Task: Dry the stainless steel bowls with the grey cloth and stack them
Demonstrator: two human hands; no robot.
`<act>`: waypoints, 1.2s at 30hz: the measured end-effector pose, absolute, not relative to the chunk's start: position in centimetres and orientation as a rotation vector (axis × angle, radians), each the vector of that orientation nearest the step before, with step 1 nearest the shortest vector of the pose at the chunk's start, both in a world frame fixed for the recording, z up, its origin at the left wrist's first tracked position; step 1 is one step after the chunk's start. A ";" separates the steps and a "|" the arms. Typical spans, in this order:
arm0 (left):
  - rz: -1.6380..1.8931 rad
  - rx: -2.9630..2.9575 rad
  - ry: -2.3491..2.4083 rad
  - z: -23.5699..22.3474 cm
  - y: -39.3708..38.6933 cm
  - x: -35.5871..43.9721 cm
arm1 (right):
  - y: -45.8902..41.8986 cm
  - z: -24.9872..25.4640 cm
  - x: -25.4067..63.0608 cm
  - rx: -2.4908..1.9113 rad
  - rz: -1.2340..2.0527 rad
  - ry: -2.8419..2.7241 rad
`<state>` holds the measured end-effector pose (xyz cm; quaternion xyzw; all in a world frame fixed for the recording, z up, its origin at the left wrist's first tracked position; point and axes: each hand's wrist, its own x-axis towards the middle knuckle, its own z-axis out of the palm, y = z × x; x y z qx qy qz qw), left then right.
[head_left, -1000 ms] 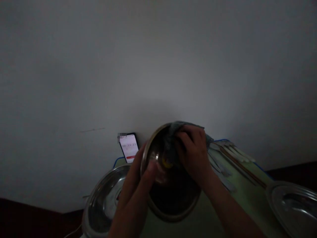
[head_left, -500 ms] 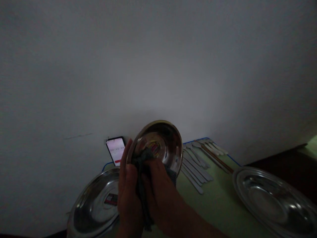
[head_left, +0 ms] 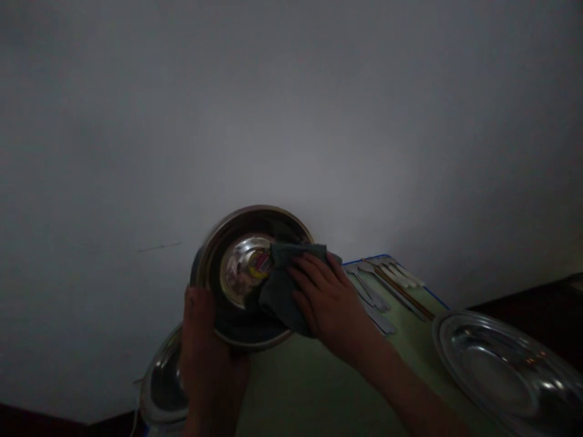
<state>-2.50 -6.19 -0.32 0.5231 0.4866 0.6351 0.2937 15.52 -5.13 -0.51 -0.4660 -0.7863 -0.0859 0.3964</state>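
Note:
A round shiny metal bowl (head_left: 243,285) with a red and yellow sticker at its centre is held up, its inside facing me. My left hand (head_left: 207,346) grips its lower left rim, the thumb over the edge and the other fingers hidden behind. Against the bowl's right inner wall and rim, my right hand (head_left: 325,294) presses a dark grey-green cloth (head_left: 286,291), fingers laid over it.
Spoons, forks and other cutlery (head_left: 373,294) lie in rows on the green table (head_left: 291,388), with brown chopsticks (head_left: 401,291) among them. An oval metal dish (head_left: 496,376) is at the right, another metal dish (head_left: 164,388) at the left. A grey wall (head_left: 291,121) stands behind.
The bowl has moved left and turned more toward me. My right hand and the cloth have shifted from its lower left to its right side. The phone is now hidden from view.

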 end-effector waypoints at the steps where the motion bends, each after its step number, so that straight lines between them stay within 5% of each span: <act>1: 1.707 1.393 1.308 -0.2 -6.3 -2.1 | -4.8 -0.6 16.0 -1.198 -0.245 -1.998; 12: 1.392 1.088 1.013 2.7 -7.0 2.1 | -2.6 -1.5 20.7 -1.162 -0.322 -1.961; 24: 0.995 1.411 0.890 2.7 -6.5 0.7 | -3.0 -0.7 20.8 -1.083 -0.038 -1.844; 32: 1.352 1.341 0.950 2.7 -5.9 -0.1 | -1.7 -2.4 18.3 -1.356 0.215 -1.321; 36: 1.649 1.378 1.041 1.4 -5.4 0.6 | -1.1 -5.1 14.3 -1.177 0.599 -1.005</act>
